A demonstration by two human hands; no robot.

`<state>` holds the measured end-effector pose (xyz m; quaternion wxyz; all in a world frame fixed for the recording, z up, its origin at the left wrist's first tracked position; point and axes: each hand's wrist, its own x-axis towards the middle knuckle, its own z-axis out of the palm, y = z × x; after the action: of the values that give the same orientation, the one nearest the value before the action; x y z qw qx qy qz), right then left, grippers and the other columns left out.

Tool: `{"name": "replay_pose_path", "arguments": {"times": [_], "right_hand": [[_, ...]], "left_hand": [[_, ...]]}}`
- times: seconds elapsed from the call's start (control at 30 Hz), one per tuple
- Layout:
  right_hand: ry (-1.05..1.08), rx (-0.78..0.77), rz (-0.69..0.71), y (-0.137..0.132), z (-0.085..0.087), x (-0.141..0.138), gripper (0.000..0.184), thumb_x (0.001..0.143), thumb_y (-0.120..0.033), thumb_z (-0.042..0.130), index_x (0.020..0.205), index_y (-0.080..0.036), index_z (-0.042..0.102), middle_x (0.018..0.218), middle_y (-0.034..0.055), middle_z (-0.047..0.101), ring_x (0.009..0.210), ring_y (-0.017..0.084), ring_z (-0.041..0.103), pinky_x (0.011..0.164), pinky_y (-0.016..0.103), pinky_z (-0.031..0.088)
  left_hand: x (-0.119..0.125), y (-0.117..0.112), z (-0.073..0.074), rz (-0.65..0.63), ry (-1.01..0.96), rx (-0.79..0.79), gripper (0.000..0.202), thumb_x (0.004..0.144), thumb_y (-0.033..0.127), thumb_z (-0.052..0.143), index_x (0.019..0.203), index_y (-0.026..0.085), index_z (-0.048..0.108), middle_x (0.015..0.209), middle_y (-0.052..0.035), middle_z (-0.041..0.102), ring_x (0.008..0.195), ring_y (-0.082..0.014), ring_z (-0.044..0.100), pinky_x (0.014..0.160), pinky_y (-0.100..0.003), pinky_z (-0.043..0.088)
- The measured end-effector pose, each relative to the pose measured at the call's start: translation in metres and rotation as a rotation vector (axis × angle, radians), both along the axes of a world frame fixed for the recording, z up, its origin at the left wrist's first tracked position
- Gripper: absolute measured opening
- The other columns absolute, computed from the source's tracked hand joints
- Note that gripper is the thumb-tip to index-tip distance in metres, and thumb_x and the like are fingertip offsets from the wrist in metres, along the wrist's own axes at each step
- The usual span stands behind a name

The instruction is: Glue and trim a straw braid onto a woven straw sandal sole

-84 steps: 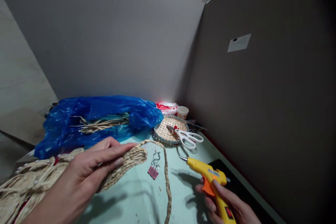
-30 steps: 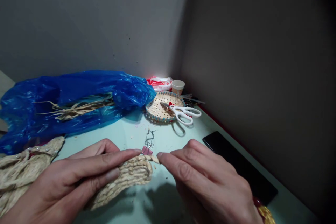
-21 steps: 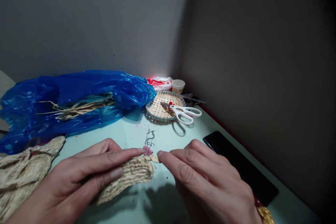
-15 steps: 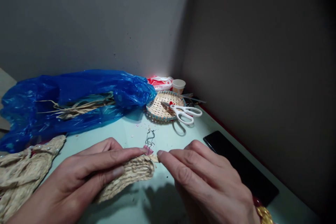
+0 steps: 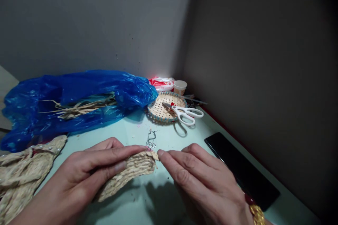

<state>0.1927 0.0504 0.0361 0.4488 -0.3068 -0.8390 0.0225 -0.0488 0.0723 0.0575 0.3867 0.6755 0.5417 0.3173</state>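
- The left hand (image 5: 84,170) pinches the woven straw piece (image 5: 136,167) between thumb and fingers, holding it above the table (image 5: 134,132), in front of the person.
- The right hand (image 5: 204,179) has its fingers close together, a fingertip at the far end of that piece — whether it grips the straw, I cannot tell.
- Just behind the straw piece is a clip (image 5: 151,143), partly hidden.
- Scissors (image 5: 188,115) lie partly over a round basket (image 5: 159,108); a blue bag (image 5: 92,84) sits beside it — left side.
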Motion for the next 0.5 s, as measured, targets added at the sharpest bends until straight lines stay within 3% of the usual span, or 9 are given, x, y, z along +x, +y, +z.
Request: {"name": "replay_pose_path", "arguments": {"times": [0.13,0.33,0.5], "right_hand": [[0.039,-0.029,-0.043,-0.003,-0.005,-0.003,0.035,0.09,0.002,0.057,0.125,0.001,0.061,0.103,0.0164,0.071,0.076,0.021,0.054,0.064,0.036,0.051],[0.02,0.088,-0.137,0.004,-0.007,-0.007,0.026,0.092,-0.008,0.063,0.117,-0.002,0.063,0.091,0.0134,0.074,0.078,0.021,0.064,0.072,0.037,0.055],[0.038,0.066,-0.109,0.01,-0.005,-0.007,0.026,0.093,-0.008,0.062,0.119,-0.004,0.062,0.091,0.0131,0.074,0.075,0.02,0.064,0.065,0.035,0.055]], "left_hand": [[0.005,0.002,-0.002,0.018,-0.007,-0.011,0.021,0.08,0.047,0.067,0.098,0.051,0.077,0.1,0.0081,0.079,0.084,-0.0182,0.071,0.065,-0.015,0.056],[0.02,-0.001,-0.003,0.065,-0.093,-0.033,0.023,0.079,0.046,0.07,0.1,0.044,0.079,0.109,0.0063,0.079,0.106,-0.0225,0.068,0.092,-0.021,0.051],[0.04,-0.013,-0.003,0.237,-0.205,-0.057,0.023,0.076,0.046,0.072,0.094,0.037,0.082,0.103,0.0004,0.079,0.107,-0.0265,0.067,0.097,-0.027,0.049]]}}
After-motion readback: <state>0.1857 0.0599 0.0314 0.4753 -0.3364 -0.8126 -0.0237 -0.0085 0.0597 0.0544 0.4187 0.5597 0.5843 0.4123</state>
